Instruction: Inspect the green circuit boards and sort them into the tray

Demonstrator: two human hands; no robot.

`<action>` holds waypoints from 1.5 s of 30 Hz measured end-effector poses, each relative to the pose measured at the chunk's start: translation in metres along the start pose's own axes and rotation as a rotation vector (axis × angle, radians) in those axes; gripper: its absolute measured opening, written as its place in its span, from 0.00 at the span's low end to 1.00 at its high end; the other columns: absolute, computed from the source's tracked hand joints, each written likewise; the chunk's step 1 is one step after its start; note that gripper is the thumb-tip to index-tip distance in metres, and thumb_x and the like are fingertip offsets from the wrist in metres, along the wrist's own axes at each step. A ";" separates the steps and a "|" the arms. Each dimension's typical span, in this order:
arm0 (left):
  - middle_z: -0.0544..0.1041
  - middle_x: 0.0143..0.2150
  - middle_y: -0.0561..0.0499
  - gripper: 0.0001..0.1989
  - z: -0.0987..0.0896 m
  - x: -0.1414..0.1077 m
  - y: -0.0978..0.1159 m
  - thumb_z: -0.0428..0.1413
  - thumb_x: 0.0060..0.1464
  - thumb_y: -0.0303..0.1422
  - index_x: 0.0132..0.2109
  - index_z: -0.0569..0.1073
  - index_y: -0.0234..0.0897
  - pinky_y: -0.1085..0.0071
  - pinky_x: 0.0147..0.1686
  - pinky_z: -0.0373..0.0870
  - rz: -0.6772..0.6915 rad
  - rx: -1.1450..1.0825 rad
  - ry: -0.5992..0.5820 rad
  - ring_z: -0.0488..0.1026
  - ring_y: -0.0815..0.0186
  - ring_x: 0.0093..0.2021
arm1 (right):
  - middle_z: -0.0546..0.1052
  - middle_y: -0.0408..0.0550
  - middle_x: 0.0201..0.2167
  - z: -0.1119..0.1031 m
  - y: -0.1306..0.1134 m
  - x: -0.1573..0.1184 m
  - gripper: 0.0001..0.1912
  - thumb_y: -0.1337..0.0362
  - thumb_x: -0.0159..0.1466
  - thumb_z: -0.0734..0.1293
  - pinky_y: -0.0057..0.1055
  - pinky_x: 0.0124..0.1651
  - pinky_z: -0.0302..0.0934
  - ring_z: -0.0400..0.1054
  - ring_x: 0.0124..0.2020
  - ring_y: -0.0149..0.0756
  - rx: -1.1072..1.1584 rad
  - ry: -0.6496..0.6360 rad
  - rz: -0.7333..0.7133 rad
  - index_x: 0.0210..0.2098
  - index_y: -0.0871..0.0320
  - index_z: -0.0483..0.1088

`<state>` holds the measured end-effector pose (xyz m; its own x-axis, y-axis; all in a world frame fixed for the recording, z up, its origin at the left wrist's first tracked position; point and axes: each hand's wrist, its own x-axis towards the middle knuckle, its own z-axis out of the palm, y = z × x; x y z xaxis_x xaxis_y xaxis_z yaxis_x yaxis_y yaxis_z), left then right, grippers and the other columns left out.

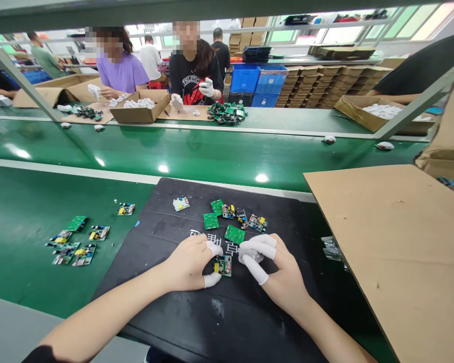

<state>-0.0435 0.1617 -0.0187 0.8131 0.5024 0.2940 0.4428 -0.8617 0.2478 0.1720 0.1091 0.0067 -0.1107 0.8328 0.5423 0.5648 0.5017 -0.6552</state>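
Note:
My left hand (pixel 191 262), with white finger cots on its fingertips, has its thumb and fingers closed around the left side of a small circuit board (pixel 223 266) with a yellow component. That board rests on a black mat (pixel 166 302). Just to its right, my right hand (pixel 276 267), also in finger cots, pinches a soft greyish-white lump (pixel 250 257); its material I cannot make out. Beyond my hands lie a green-backed board (pixel 234 234), another green board (pixel 211 221) and several boards with parts facing up, one (pixel 258 223) nearest my right fingers. A board with white matter on it (pixel 181 203) sits farther left.
Several circuit boards (pixel 84 255) lie on the green table at left. A cardboard sheet (pixel 393 242) covers the right side, with clear plastic pieces (pixel 331 248) by its edge. Across the green conveyor belt (pixel 212 154), co-workers sit near a cardboard box (pixel 139 113) and piled boards (pixel 227 113).

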 end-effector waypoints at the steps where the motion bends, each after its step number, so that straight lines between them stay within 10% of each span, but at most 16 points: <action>1: 0.76 0.35 0.49 0.12 0.001 0.000 0.000 0.56 0.51 0.37 0.42 0.69 0.37 0.66 0.34 0.65 0.004 0.006 0.001 0.69 0.62 0.33 | 0.74 0.44 0.29 -0.001 0.001 0.001 0.08 0.71 0.60 0.66 0.30 0.32 0.66 0.67 0.30 0.33 0.020 0.005 0.038 0.38 0.53 0.72; 11: 0.74 0.35 0.48 0.13 -0.003 0.001 0.002 0.56 0.52 0.36 0.44 0.70 0.36 0.64 0.34 0.64 0.014 0.077 -0.032 0.68 0.60 0.35 | 0.76 0.47 0.32 0.010 0.007 -0.006 0.07 0.70 0.59 0.66 0.35 0.37 0.69 0.69 0.35 0.37 -0.075 -0.224 0.131 0.33 0.53 0.75; 26: 0.74 0.36 0.47 0.14 -0.004 0.002 0.001 0.57 0.51 0.36 0.44 0.70 0.36 0.65 0.35 0.66 -0.022 0.005 -0.047 0.69 0.60 0.35 | 0.77 0.46 0.33 0.023 0.013 -0.012 0.09 0.70 0.58 0.69 0.35 0.37 0.68 0.68 0.34 0.37 -0.127 -0.146 0.065 0.37 0.53 0.75; 31: 0.75 0.40 0.46 0.16 -0.017 0.004 0.001 0.55 0.51 0.34 0.48 0.67 0.37 0.65 0.38 0.67 0.013 -0.109 0.178 0.70 0.61 0.37 | 0.76 0.45 0.30 0.011 0.010 -0.004 0.05 0.68 0.61 0.66 0.34 0.35 0.66 0.68 0.32 0.35 -0.037 0.053 0.072 0.37 0.55 0.72; 36: 0.71 0.39 0.47 0.20 -0.025 0.003 0.009 0.53 0.49 0.31 0.51 0.65 0.40 0.63 0.38 0.67 0.074 -0.101 0.501 0.70 0.62 0.38 | 0.77 0.47 0.31 0.013 0.011 -0.005 0.06 0.67 0.61 0.65 0.34 0.35 0.66 0.67 0.31 0.35 -0.156 -0.087 -0.061 0.37 0.56 0.74; 45: 0.69 0.38 0.47 0.19 -0.031 0.003 0.018 0.55 0.52 0.33 0.52 0.65 0.39 0.66 0.35 0.68 0.060 -0.164 0.593 0.69 0.64 0.35 | 0.77 0.48 0.31 0.021 0.016 -0.010 0.06 0.65 0.62 0.65 0.33 0.33 0.64 0.66 0.30 0.36 -0.323 -0.150 -0.087 0.36 0.57 0.74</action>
<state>-0.0445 0.1499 0.0157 0.4657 0.4478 0.7633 0.3004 -0.8913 0.3397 0.1646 0.1140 -0.0200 -0.2744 0.8274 0.4901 0.7747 0.4921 -0.3971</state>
